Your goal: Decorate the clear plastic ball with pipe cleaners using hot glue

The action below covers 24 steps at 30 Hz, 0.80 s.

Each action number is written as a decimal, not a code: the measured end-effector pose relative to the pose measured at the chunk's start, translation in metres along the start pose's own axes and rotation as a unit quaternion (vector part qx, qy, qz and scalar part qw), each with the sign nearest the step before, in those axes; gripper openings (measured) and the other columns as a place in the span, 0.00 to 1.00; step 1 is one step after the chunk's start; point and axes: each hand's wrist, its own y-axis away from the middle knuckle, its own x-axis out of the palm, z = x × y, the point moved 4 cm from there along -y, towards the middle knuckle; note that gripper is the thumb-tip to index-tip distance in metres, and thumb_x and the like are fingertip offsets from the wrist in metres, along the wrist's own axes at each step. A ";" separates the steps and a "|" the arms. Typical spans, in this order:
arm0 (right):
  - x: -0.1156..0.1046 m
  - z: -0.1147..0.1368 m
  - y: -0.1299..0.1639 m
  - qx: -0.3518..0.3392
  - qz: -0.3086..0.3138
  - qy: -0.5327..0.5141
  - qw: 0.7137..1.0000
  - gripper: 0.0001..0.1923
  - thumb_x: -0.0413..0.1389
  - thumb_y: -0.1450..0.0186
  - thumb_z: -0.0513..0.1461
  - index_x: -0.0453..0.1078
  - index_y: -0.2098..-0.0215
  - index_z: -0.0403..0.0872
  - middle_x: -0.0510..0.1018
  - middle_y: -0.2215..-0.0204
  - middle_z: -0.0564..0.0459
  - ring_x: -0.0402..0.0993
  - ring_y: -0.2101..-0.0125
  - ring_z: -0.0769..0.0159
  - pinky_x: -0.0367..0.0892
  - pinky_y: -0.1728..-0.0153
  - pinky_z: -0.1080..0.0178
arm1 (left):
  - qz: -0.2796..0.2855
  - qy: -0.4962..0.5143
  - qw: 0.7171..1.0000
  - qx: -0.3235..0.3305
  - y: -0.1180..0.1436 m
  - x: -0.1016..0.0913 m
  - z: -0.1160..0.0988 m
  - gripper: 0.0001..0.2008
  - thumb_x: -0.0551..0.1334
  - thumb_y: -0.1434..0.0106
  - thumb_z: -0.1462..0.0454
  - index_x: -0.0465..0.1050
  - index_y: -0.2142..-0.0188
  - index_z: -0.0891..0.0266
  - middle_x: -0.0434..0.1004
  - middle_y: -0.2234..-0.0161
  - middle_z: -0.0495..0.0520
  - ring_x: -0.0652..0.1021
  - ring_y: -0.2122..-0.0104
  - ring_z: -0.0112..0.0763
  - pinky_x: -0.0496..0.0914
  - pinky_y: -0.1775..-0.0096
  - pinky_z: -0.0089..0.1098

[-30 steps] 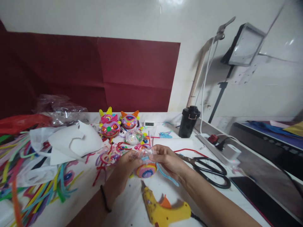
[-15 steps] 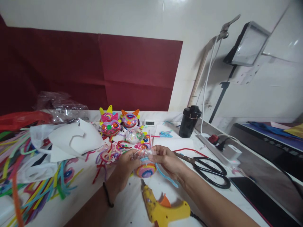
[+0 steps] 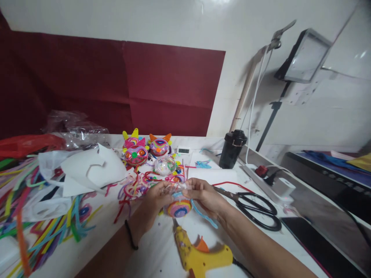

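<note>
Both hands hold a clear plastic ball (image 3: 179, 209) partly covered with coils of pink, yellow, orange and blue pipe cleaner. My left hand (image 3: 156, 200) grips its left side, fingers closed around the upper edge. On the other side my right hand (image 3: 204, 196) pinches a light blue pipe cleaner (image 3: 204, 216) against the ball; its loose end trails down to the right. The fingers hide the ball's upper part. Just below the ball lies a yellow hot glue gun (image 3: 203, 255), its nozzle pointing up at it.
Black-handled scissors (image 3: 255, 208) and a phone (image 3: 321, 243) lie to the right, a black bottle (image 3: 232, 148) behind. Several decorated balls (image 3: 135, 155) and a clear ball (image 3: 164, 165) stand at the back. Pipe cleaners (image 3: 55, 235) and cut white paper (image 3: 89, 173) cover the left side.
The view has shifted very slightly. Both hands keep nearly the same place and grip on the ball.
</note>
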 end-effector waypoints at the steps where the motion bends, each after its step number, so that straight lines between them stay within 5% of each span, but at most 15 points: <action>1: 0.000 -0.001 0.000 0.000 -0.001 0.000 1.000 0.20 0.73 0.66 0.37 0.69 0.79 0.44 0.72 0.84 0.60 0.66 0.80 0.71 0.60 0.73 0.66 | 0.000 -0.009 1.000 0.004 0.000 0.000 0.000 0.11 0.65 0.55 0.70 0.74 0.69 0.61 0.77 0.73 0.48 0.75 0.74 0.32 0.66 0.71 0.29; 24: -0.002 -0.007 -0.007 0.019 -0.045 -0.011 0.999 0.24 0.73 0.66 0.40 0.63 0.80 0.46 0.67 0.84 0.64 0.61 0.82 0.74 0.56 0.76 0.67 | -0.024 -0.028 0.999 0.006 -0.019 -0.027 0.023 0.20 0.74 0.59 0.64 0.80 0.63 0.60 0.84 0.67 0.57 0.80 0.67 0.44 0.76 0.68 0.35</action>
